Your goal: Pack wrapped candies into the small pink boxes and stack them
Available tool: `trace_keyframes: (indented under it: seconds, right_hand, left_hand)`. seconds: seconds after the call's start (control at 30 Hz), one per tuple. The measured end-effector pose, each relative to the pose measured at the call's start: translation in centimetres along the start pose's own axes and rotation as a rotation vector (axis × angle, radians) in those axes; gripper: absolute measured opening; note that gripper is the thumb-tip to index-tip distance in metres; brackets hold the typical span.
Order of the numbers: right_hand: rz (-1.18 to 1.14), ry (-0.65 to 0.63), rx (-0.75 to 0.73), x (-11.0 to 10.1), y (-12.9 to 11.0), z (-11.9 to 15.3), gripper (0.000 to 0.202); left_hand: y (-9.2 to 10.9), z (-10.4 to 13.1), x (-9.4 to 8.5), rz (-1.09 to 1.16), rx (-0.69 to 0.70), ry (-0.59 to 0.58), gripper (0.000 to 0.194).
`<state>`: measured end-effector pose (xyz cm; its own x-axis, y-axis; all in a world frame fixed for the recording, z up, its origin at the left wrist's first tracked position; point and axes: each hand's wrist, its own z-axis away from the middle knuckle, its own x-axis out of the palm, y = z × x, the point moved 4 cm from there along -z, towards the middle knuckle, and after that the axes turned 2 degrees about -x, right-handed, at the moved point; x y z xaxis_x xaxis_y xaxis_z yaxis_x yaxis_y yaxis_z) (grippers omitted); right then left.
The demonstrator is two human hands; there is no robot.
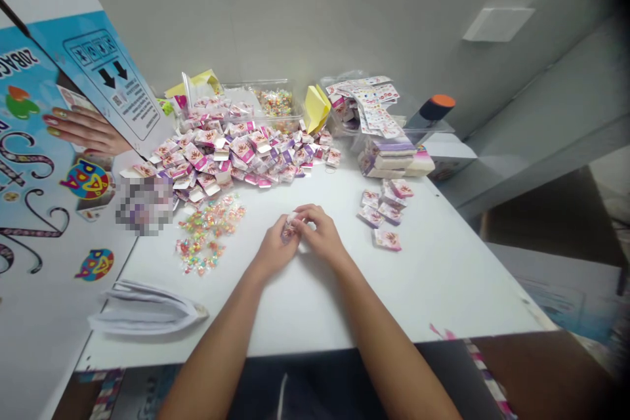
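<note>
Here, in our left hand [276,246], we hold a small box [288,231] above the tabletop [300,315]; our right hand [321,235] curls at its top, grip unclear. Colourful packets [209,226] lie left, a box heap [241,151] beyond, loose boxes [387,240] right.

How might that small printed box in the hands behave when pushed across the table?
The small printed box is probably light, looking smaller than the left hand. It may dent if pressed: similar heaped boxes show thin flaps. Its flat-sided shape suggests sliding over rolling.
</note>
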<state>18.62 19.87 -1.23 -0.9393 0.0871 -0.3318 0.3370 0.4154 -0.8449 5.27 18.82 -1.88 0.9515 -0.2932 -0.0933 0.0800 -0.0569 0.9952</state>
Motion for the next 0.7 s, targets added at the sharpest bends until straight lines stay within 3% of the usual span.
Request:
trace_keyframes:
  seconds: [0.27,0.5,0.7]
  right_hand:
    - [-0.109,-0.126,0.114,-0.2,0.3,0.1,0.010]
    - [-0.278,-0.273,0.166,-0.6,-1.0,0.1,0.022]
    - [-0.238,-0.201,0.168,0.5,-0.6,0.3,0.027]
  left_hand:
    - [-0.4,0.2,0.0,0.068,-0.005,-0.069,0.024]
    - [0.5,1.0,0.2,0.048,0.033,0.002,0.058]
    - [-0.2,0.9,-0.5,0.098,0.007,0.023,0.061]
